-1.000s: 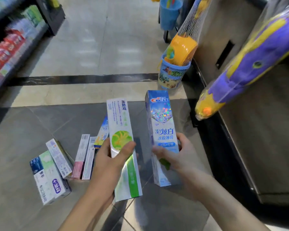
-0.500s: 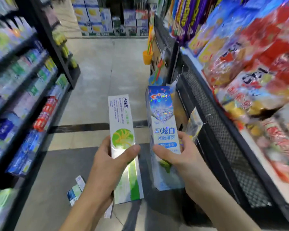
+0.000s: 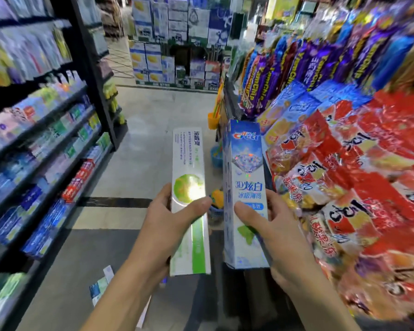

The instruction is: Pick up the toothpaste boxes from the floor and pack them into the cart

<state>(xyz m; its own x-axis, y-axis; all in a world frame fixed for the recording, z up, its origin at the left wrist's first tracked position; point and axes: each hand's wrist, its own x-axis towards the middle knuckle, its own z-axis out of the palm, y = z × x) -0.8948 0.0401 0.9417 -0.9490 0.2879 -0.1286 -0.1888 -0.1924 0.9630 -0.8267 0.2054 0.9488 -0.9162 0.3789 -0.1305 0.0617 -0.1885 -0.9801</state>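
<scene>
My left hand (image 3: 167, 220) grips a white and green toothpaste box (image 3: 189, 168) upright, thumb across its front. Beside it, my right hand (image 3: 270, 232) grips a blue and white Crest toothpaste box (image 3: 245, 168), also upright. The two boxes stand side by side, a small gap between them. Low on the floor, partly hidden behind my left forearm, lie more toothpaste boxes (image 3: 103, 283). No cart shows in this view.
A dark shelf unit (image 3: 46, 144) packed with toothpaste and bottles runs along the left. On the right a display bin holds red snack bags (image 3: 356, 187) and purple chip bags (image 3: 268, 77). The tiled aisle floor (image 3: 153, 120) leads to stacked cartons (image 3: 158, 58) at the far end.
The view has risen from the floor up to the aisle. Both hands keep their grip on the two boxes. The boxes on the floor have slid nearly out of sight.
</scene>
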